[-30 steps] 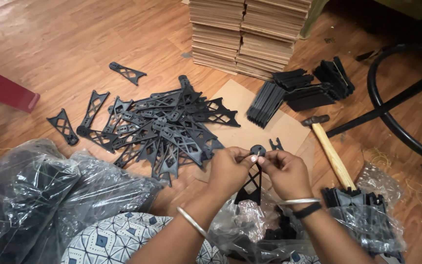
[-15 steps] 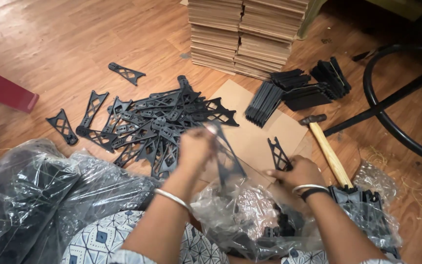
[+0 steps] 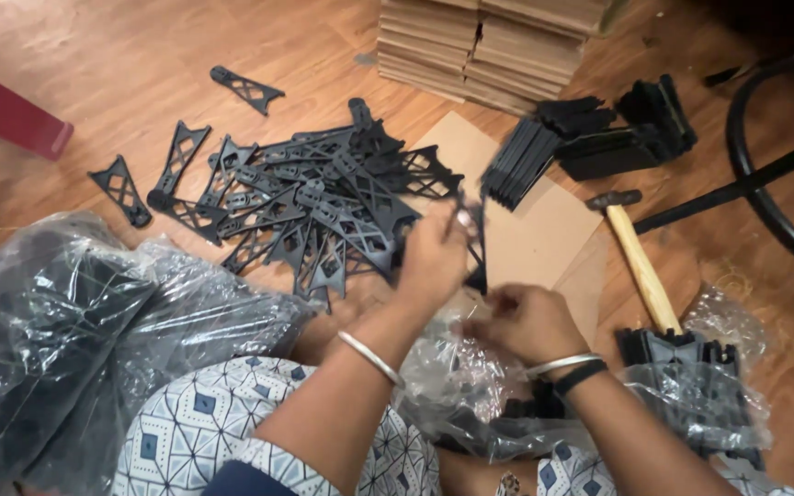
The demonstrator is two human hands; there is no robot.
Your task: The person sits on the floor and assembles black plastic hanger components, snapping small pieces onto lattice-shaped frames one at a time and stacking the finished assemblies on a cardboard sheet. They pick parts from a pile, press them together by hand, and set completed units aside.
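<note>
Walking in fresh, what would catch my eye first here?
Probably the big heap of black lattice brackets on the wooden floor, at centre. Just right of it, the left hand lifts one black bracket while the right hand hovers over a clear plastic bag. A wooden-handled hammer lies to the right.

one hammer (image 3: 640, 262), two hands, two plastic bags

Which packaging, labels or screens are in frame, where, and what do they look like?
Large clear plastic bag: lower left, crinkled, full of black parts.
Small clear plastic bag: under the right hand, crumpled, open.
Third clear bag: lower right, holding black plastic pieces.
Cardboard stacks: top centre, flat tan sheets.
Cardboard sheet: flat on the floor, tan.
No labels, signs or screens visible.
</note>
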